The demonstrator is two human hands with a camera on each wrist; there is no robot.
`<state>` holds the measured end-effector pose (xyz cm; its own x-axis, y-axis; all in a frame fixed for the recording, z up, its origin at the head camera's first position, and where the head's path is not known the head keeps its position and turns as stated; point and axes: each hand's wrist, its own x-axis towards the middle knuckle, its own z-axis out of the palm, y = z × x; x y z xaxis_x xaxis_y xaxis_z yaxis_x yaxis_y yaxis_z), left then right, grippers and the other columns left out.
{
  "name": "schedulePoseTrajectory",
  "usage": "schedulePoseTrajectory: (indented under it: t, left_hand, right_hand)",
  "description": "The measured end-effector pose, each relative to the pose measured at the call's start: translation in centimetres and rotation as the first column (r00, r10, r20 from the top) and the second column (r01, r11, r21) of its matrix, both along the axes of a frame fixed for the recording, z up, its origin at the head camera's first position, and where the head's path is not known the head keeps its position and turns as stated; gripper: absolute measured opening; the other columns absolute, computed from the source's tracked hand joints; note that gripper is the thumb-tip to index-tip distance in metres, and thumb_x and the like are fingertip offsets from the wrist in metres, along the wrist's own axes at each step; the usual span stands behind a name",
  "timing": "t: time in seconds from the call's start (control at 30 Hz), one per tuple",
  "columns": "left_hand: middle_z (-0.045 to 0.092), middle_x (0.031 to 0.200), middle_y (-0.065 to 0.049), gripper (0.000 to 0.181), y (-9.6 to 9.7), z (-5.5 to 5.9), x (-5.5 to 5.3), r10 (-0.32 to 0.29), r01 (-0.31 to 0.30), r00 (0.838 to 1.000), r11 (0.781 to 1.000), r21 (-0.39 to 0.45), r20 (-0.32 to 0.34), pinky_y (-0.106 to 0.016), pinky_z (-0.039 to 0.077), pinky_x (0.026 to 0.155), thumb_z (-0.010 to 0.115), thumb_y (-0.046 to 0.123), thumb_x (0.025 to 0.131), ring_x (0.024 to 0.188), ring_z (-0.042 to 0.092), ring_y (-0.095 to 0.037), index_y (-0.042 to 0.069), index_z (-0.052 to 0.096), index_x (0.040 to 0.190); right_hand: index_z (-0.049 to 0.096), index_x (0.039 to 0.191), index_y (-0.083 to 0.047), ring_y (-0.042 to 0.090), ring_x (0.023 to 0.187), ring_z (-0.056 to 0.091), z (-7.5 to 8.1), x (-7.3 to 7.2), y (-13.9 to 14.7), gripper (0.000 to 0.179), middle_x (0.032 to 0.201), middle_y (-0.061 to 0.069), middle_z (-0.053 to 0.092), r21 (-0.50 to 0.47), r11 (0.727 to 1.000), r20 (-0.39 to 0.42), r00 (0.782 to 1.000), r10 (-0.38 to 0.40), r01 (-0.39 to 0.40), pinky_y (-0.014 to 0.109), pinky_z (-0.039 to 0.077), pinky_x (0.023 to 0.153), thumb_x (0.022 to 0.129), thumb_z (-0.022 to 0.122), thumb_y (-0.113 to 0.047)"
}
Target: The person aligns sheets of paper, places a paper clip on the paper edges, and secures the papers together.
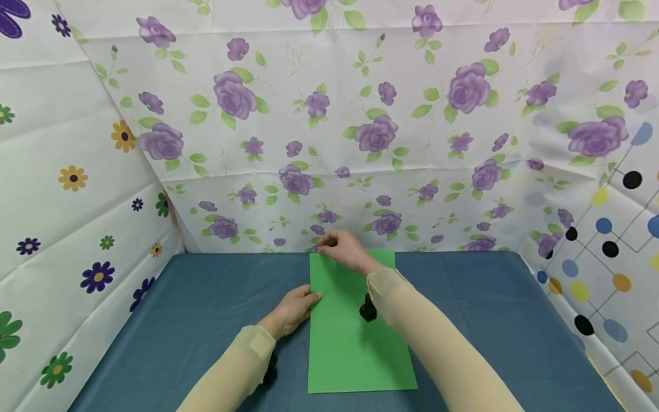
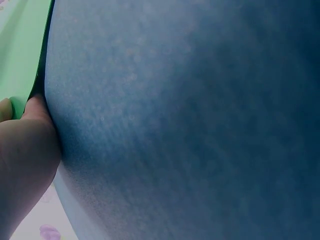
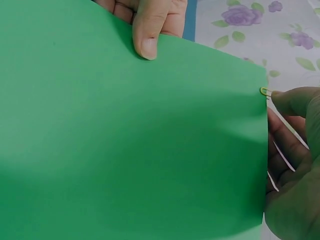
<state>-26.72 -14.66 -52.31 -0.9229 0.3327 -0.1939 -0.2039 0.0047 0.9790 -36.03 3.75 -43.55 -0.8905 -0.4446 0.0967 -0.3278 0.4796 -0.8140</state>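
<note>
A green sheet (image 1: 355, 349) of paper or thin card lies lengthwise on the blue-covered table, its far end at the back edge. My left hand (image 1: 291, 310) pinches its left edge, thumb on top and fingers underneath, as the right wrist view also shows with the left hand (image 3: 151, 22) at the top. At the far left corner, my right hand (image 1: 344, 250) pinches a yellow paper clip (image 3: 264, 92) between thumb and finger. One end of the clip overlaps the sheet's edge. In the left wrist view the sheet (image 2: 22, 45) is slightly raised off the cloth.
A blue cloth (image 1: 231, 297) covers the table. White floral sheeting (image 1: 329, 143) hangs behind its back edge, with patterned sheeting on the left (image 1: 77, 217) and right (image 1: 607, 257) sides. Dark wrist devices (image 1: 368, 309) show beneath the sleeves.
</note>
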Motion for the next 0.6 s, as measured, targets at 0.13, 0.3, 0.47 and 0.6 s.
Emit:
schedulePoseTrajectory:
  t: [0.13, 0.3, 0.47, 0.6]
  left_hand:
    - [0.059, 0.138, -0.021, 0.044, 0.0, -0.1, 0.0, 0.000, 0.000, 1.000, 1.000, -0.001, -0.004, -0.040, 0.057, 0.093, 0.046, 0.017, 0.112, 0.117, 0.064, -0.031, -0.004, 0.043, 0.151]
    - [0.059, 0.138, -0.020, 0.044, 0.0, 0.0, 0.0, 0.009, -0.009, 1.000, 1.000, -0.007, -0.002, -0.041, 0.057, 0.094, 0.046, 0.017, 0.112, 0.117, 0.064, -0.030, -0.004, 0.043, 0.151]
    - [0.060, 0.137, -0.019, 0.045, 0.1, 0.0, 0.0, 0.019, -0.019, 1.000, 1.000, -0.022, 0.003, -0.041, 0.056, 0.095, 0.047, 0.018, 0.112, 0.117, 0.064, -0.030, -0.003, 0.043, 0.151]
    - [0.061, 0.136, -0.019, 0.045, 0.1, -0.1, 0.0, 0.026, -0.026, 1.000, 0.999, -0.020, 0.010, -0.041, 0.056, 0.096, 0.047, 0.018, 0.112, 0.116, 0.064, -0.029, -0.003, 0.044, 0.151]
  right_hand:
    - [0.070, 0.124, -0.013, 0.016, 0.101, 0.063, -0.2, -0.1, 0.5, 0.022, 0.112, 0.000, 0.067, 0.003, 1.000, -0.008, 1.000, 0.026, -0.026, 0.035, 0.056, 0.082, 0.103, 0.065, -0.015]
    - [0.063, 0.137, -0.015, 0.016, 0.097, 0.063, -0.4, -0.1, 1.4, 0.036, 0.112, 0.003, 0.068, 0.065, 0.997, -0.043, 0.998, 0.051, -0.048, 0.036, 0.055, 0.077, 0.102, 0.062, -0.009]
    - [0.052, 0.151, -0.017, 0.017, 0.097, 0.063, -0.4, 0.2, 2.2, 0.050, 0.111, 0.001, 0.066, 0.123, 0.991, -0.055, 0.996, 0.069, -0.061, 0.038, 0.054, 0.075, 0.102, 0.060, -0.008]
    - [0.049, 0.153, -0.023, 0.016, 0.103, 0.062, -0.5, 0.3, 2.6, 0.054, 0.115, 0.001, 0.065, 0.164, 0.984, -0.082, 0.993, 0.085, -0.071, 0.038, 0.055, 0.078, 0.103, 0.060, -0.007]
